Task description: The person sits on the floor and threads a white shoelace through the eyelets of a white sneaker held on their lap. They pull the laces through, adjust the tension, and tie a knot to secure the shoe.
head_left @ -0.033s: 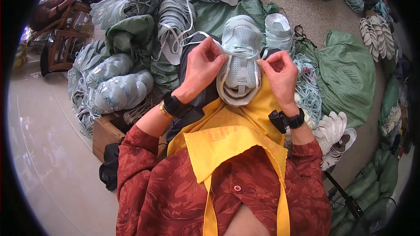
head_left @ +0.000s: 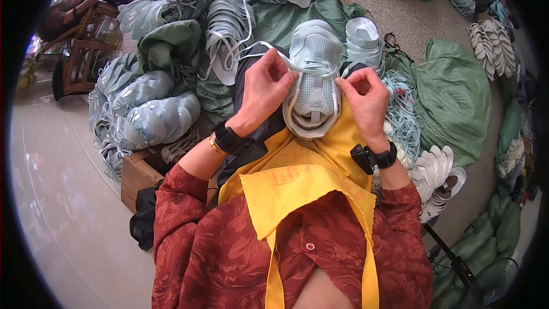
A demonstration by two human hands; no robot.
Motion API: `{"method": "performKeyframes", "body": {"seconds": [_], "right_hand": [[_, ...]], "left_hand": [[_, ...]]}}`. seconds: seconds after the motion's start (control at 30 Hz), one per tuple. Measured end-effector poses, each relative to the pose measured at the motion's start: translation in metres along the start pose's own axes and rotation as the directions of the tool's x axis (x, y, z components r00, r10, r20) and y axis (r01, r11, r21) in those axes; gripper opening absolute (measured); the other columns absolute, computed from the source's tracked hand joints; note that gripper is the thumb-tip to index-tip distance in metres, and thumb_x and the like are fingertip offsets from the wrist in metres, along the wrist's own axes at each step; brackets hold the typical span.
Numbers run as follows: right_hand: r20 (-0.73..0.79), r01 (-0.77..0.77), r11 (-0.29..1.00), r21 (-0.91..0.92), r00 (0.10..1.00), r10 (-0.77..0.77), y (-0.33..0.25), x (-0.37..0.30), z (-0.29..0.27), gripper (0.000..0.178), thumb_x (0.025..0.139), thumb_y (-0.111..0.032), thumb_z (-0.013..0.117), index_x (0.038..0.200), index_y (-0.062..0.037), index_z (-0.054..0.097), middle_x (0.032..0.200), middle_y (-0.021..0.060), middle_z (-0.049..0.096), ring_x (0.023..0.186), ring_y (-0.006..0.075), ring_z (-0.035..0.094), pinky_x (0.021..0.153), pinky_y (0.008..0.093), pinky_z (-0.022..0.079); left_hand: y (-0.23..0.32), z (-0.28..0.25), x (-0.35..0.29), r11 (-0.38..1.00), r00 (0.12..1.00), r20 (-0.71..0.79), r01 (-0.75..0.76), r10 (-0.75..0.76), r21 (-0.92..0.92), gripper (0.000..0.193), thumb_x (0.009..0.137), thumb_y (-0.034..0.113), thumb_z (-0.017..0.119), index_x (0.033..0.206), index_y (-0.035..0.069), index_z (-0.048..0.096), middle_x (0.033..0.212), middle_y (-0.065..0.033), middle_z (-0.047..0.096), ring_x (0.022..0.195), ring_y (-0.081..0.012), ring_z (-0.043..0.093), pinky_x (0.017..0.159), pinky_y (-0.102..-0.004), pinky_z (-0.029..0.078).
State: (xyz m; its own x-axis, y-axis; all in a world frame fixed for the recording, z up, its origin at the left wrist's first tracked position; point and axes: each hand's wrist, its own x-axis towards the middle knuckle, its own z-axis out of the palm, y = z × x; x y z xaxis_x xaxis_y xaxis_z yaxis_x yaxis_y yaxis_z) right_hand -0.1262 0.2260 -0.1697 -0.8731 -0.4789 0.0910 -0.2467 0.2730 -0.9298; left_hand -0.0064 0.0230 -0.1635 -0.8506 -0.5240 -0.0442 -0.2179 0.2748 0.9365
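Observation:
A pale grey-green shoe upper (head_left: 315,51) with a mesh tongue lies across my lap, its heel opening toward me. A pale shoelace (head_left: 313,72) crosses it between my two hands. My left hand (head_left: 267,83) is closed in a pinch on the lace at the upper's left edge, and a loose white length loops away behind it to the left. At the right edge my right hand (head_left: 366,94) pinches thumb against forefinger, apparently on the lace's other side; the fingertips mostly hide it. Both wrists wear black bands.
Stacked uppers (head_left: 163,117) lie to the left by a wooden box (head_left: 139,174). Another stack (head_left: 364,43) stands just beyond my right hand. Bundled pale laces (head_left: 403,103), a green sack (head_left: 454,103) and white uppers (head_left: 432,169) lie right. A wooden chair (head_left: 86,60) is far left.

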Motion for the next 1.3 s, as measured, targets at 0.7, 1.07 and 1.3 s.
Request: {"method": "performKeyframes", "body": {"seconds": [0.7,1.07,1.3], "right_hand": [[0.246,0.316,0.874,-0.369,0.94,-0.236,-0.037,-0.004,-0.005,0.016,0.084,0.002,0.068,0.1,0.0026,0.065,0.089,0.0156,0.067,0.081,0.032,0.069,0.072,0.0398,0.055],[0.457,0.591,0.532,-0.606,0.807,-0.375,-0.041,0.003,-0.002,0.011,0.08,0.003,0.064,0.088,-0.0012,0.058,0.091,0.014,0.058,0.086,0.0338,0.063,0.077,0.0431,0.054],[0.416,0.588,0.754,-0.292,0.788,-0.454,-0.058,-0.003,0.003,0.012,0.087,-0.002,0.069,0.09,-0.0012,0.058,0.09,0.0131,0.059,0.083,0.0338,0.064,0.072,0.0422,0.052]], "left_hand": [[0.015,0.0,-0.023,0.905,0.95,0.121,-0.312,0.289,0.29,0.027,0.085,0.004,0.069,0.107,-0.002,0.053,0.098,-0.0181,0.057,0.094,-0.0334,0.059,0.081,-0.042,0.049],[0.007,0.006,-0.018,0.767,0.895,0.166,-0.442,0.414,0.466,0.021,0.086,0.0,0.058,0.106,-0.005,0.052,0.099,-0.0215,0.054,0.096,-0.0399,0.054,0.085,-0.0467,0.047],[-0.004,0.008,-0.02,0.868,0.902,0.049,-0.428,0.43,0.251,0.019,0.086,-0.001,0.057,0.103,-0.003,0.049,0.097,-0.0223,0.054,0.095,-0.0413,0.055,0.084,-0.0475,0.047]]}}
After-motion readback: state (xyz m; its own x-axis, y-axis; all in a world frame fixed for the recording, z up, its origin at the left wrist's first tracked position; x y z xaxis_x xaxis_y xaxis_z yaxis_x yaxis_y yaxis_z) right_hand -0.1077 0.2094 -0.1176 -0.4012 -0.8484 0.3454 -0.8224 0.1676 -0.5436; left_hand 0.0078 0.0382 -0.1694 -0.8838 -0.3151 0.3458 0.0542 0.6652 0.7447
